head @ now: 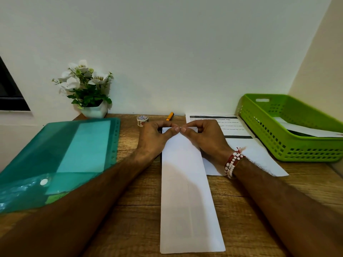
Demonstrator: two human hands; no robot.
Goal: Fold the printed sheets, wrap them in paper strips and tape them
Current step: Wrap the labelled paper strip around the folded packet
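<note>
A long white folded sheet [187, 193] lies lengthwise down the middle of the wooden desk [141, 210]. My left hand [154, 138] and my right hand [206, 139] both rest on its far end, thumbs and forefingers pinching the far edge, fingertips almost touching. A printed sheet [239, 143] with black bars lies flat under my right wrist. A small roll of patterned tape [142, 120] stands just beyond my left hand.
A green perforated basket [289, 138] at the right holds white paper. A teal plastic folder [61, 158] covers the left of the desk. An orange pen [170, 116] and a white pot of flowers [89, 93] stand by the wall.
</note>
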